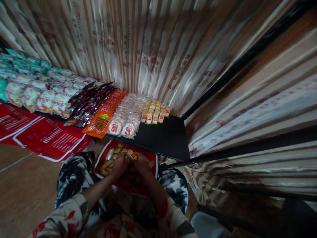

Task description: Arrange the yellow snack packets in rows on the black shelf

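My left hand (118, 165) and my right hand (141, 162) meet over a red basket (131, 185) on my lap. Both have their fingers curled around small yellow snack packets (131, 154) held between them. More of the same packets (109, 162) lie in the basket's left part. Ahead, a black table (163, 138) carries rows of the small yellow packets (155, 111) at its right, beside round white cakes in clear wrappers (125, 117).
Further left on the table lie orange snack bags (104, 115), dark red packets (90, 100) and white and green bags (37, 89). Red baskets (49, 138) sit on the brown floor at the left. A striped curtain (153, 49) hangs behind and to the right.
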{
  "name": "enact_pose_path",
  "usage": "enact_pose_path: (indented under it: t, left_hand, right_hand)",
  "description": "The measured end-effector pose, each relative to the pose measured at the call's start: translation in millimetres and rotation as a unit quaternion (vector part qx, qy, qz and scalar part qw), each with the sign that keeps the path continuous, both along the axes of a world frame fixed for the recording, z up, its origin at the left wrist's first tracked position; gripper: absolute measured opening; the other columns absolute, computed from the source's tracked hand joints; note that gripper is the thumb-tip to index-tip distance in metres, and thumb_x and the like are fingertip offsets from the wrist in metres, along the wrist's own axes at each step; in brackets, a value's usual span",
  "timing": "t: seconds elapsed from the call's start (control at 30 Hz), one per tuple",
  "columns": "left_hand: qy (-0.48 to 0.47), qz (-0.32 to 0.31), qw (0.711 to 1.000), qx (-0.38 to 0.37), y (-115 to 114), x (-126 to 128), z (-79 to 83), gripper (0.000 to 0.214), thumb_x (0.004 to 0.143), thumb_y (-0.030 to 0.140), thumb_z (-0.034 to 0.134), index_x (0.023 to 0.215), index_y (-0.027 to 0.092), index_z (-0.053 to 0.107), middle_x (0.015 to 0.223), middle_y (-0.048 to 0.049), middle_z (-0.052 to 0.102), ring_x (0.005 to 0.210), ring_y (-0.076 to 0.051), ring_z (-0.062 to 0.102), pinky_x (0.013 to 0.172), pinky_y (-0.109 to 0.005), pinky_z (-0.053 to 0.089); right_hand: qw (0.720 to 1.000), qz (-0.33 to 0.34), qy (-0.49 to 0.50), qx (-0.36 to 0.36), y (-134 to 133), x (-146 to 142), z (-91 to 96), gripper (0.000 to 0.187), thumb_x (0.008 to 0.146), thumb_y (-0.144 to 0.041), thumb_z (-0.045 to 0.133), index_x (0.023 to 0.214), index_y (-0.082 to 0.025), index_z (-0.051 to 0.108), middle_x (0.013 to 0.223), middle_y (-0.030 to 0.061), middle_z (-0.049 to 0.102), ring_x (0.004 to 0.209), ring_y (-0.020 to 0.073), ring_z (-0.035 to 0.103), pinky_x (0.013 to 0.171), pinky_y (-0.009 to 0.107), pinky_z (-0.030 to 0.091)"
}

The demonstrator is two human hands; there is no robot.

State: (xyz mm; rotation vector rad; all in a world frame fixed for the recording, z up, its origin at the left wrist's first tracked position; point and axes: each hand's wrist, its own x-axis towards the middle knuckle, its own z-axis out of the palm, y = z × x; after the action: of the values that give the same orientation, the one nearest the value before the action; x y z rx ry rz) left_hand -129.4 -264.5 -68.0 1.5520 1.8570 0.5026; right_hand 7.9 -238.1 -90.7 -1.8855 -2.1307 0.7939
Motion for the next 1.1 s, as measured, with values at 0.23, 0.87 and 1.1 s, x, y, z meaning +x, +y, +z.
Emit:
enact_pose_path:
  t: [0.23, 0.87, 1.1]
  left_hand:
    - [-0.176, 0.082, 0.98, 0.044, -5.5, 7.9, 7.1, 0.043, 0.078, 0.016, 0.045, 0.122, 0.013, 0.044, 0.106, -0.0109, 0.062, 0.094, -0.018, 0.06, 0.087, -0.032, 0.044]
    - [-0.296, 0.138, 0.933, 0.154, 17.9, 36.3, 65.7, 0.047, 0.07, 0.018, 0.055, 0.116, 0.014, 0.046, 0.089, -0.0059, 0.062, 0.068, -0.013, 0.061, 0.066, -0.026, 0.052]
    - [-0.315, 0.081, 0.935, 0.139, 38.8, 59.7, 65.3, 0.047, 0.074, 0.018, 0.054, 0.119, 0.018, 0.044, 0.1, -0.0065, 0.062, 0.067, -0.01, 0.06, 0.061, -0.023, 0.051]
  right_hand:
    - [0.987, -0.03, 0.156, -0.008, -11.5, 0.0, 18.9, 0.026, 0.073, -0.027, 0.059, 0.097, -0.018, 0.06, 0.089, 0.0047, 0.067, 0.08, 0.0169, 0.06, 0.073, 0.025, 0.044]
    - [0.929, -0.075, 0.36, 0.049, -21.9, 15.9, 75.7, 0.029, 0.075, -0.031, 0.055, 0.102, -0.021, 0.054, 0.095, 0.0034, 0.064, 0.082, 0.0148, 0.062, 0.067, 0.025, 0.049]
    - [0.897, -0.133, 0.415, 0.075, 0.5, 41.7, 67.9, 0.023, 0.072, -0.031, 0.057, 0.093, -0.021, 0.058, 0.085, 0.002, 0.066, 0.074, 0.0141, 0.061, 0.071, 0.027, 0.05]
